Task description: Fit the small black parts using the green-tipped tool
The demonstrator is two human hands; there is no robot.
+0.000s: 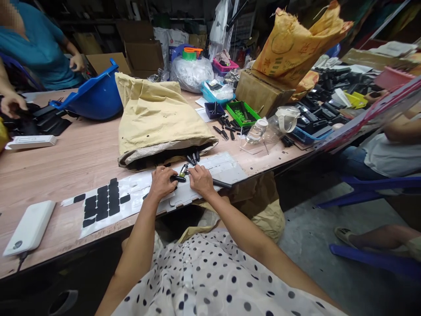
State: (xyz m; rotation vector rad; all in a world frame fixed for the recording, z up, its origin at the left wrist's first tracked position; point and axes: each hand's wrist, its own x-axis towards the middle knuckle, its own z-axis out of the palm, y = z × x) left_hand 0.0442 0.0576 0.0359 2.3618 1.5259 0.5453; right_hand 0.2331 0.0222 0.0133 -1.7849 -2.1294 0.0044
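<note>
My left hand [162,182] is closed, its fingers on a short black rod-shaped part [179,178] over the white sheet at the table's front edge. My right hand [201,180] is closed beside it, and what its fingertips pinch is too small to make out. Between the hands is a small part with a shiny, yellow-green body [183,170]. A longer black tube [222,183] lies just right of my right hand. Several black pieces [194,157] stick out at the mouth of a beige sack [151,114] just beyond my hands. Rows of black stickers [108,199] lie on my left.
A white power bank [29,228] with a cable lies at the left edge. Behind are a blue basin [95,94], a green tray [243,113], a clear jar [256,131] and a cardboard box [261,92]. Co-workers sit at left and right.
</note>
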